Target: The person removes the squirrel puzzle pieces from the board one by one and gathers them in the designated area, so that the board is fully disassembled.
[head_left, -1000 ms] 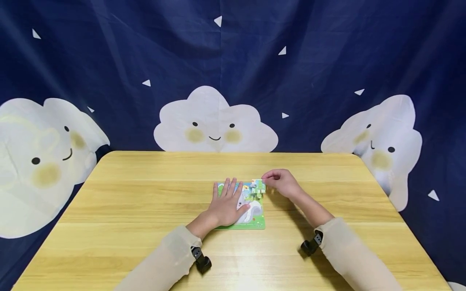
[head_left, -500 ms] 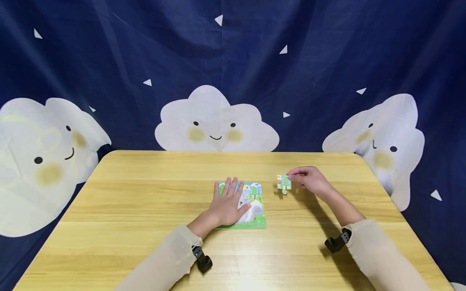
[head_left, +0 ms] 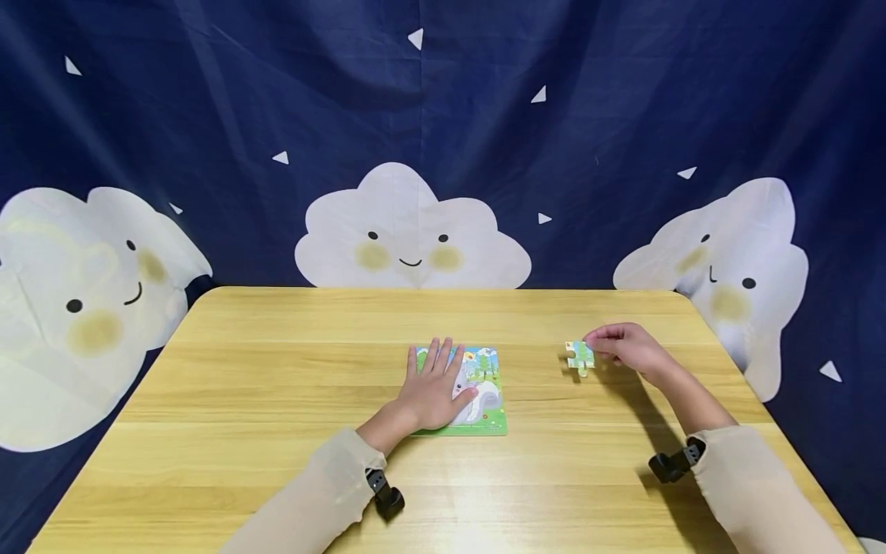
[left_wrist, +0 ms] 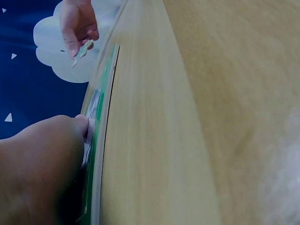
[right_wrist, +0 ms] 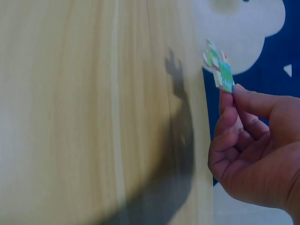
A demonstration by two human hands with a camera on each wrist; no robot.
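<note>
Blue curtain [head_left: 588, 138] hanging beyond far edge of tabletop [head_left: 277, 369]. Left hand [head_left: 434, 394] resting, fingers spread, on puzzle [head_left: 484, 396] midway between side edges. Right hand [head_left: 633, 351] pinching piece [head_left: 581, 355] nearer right edge. Apparent step: holding piece clear; next move calling for steady pinch.

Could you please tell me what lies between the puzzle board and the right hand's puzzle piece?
In the head view, nothing lies there: only bare tabletop shows between the puzzle board and the puzzle piece that the right hand pinches.
</note>
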